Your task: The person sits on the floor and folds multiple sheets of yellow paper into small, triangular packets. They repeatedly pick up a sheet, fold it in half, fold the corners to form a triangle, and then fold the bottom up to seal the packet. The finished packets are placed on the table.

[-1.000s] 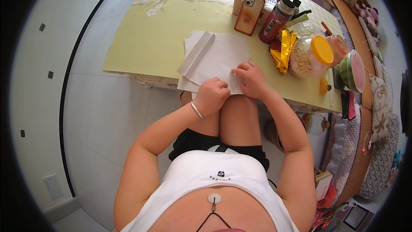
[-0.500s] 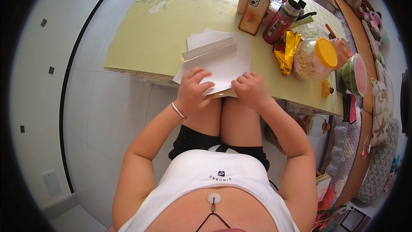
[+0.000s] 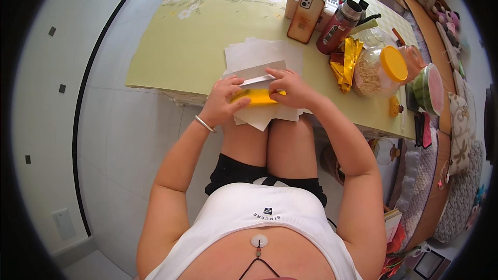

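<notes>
My left hand [image 3: 222, 100] and my right hand [image 3: 290, 88] both pinch a folded sheet with a grey-white top side and a yellow underside [image 3: 257, 96] at the near edge of the table. The grey flap [image 3: 257, 72] is folded back above the yellow strip. The sheet lies on a stack of white papers [image 3: 264, 54] that overhangs the table edge over my knees. A bracelet circles my left wrist.
The pale green tablecloth [image 3: 171, 52] covers the table. Behind the papers stand a phone [image 3: 305, 18] leaning on a box, a dark red bottle [image 3: 340, 27], gold wrappers [image 3: 346, 62], a yellow-lidded jar [image 3: 381, 70] and a cut watermelon [image 3: 429, 88]. Grey floor lies to my left.
The sheet has been turned and folded, so its yellow side now shows between my hands. Both hands have moved up onto it from the papers' near edge.
</notes>
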### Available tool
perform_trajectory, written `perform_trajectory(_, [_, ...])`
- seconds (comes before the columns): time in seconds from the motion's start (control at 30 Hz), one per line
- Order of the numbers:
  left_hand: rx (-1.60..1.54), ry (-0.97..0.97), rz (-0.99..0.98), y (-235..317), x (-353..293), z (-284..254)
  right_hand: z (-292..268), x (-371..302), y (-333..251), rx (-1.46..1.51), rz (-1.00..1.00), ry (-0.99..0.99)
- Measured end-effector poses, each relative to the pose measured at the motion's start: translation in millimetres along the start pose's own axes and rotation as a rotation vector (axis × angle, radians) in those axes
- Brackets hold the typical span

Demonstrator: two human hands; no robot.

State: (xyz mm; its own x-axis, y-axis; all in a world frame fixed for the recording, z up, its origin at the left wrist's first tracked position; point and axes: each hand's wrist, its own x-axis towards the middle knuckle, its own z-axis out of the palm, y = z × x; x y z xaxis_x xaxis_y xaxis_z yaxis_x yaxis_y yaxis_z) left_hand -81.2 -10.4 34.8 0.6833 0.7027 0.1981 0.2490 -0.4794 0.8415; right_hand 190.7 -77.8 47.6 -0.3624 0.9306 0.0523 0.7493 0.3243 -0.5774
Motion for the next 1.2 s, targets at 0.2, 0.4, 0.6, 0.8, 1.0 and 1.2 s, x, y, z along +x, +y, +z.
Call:
perform_trajectory(0.2, [0.035,0.233,-0.059,-8.2,-4.9,12.9,-4.3,12.8,20.4,0.395,0.185,0.061])
perform_trajectory(0.4, [0.328,0.37,-0.033,-16.4,-14.9,21.7,-6.9,16.5,21.7,0.59,0.495,0.083])
perform_trajectory(0.6, [0.623,0.415,-0.227,-4.2,-16.2,24.7,16.4,31.2,14.9,-0.039,0.318,0.335])
perform_trajectory(0.8, [0.766,0.214,0.244,17.5,-17.9,42.6,27.8,32.9,15.7,-0.103,0.307,0.424])
perform_trajectory(1.0, [0.833,-0.004,0.106,12.2,-25.5,66.8,31.8,30.8,17.1,-0.132,0.286,0.467])
perform_trajectory(1.2, [0.838,0.008,0.117,9.4,-23.7,65.7,31.8,32.5,17.2,-0.096,0.309,0.475])
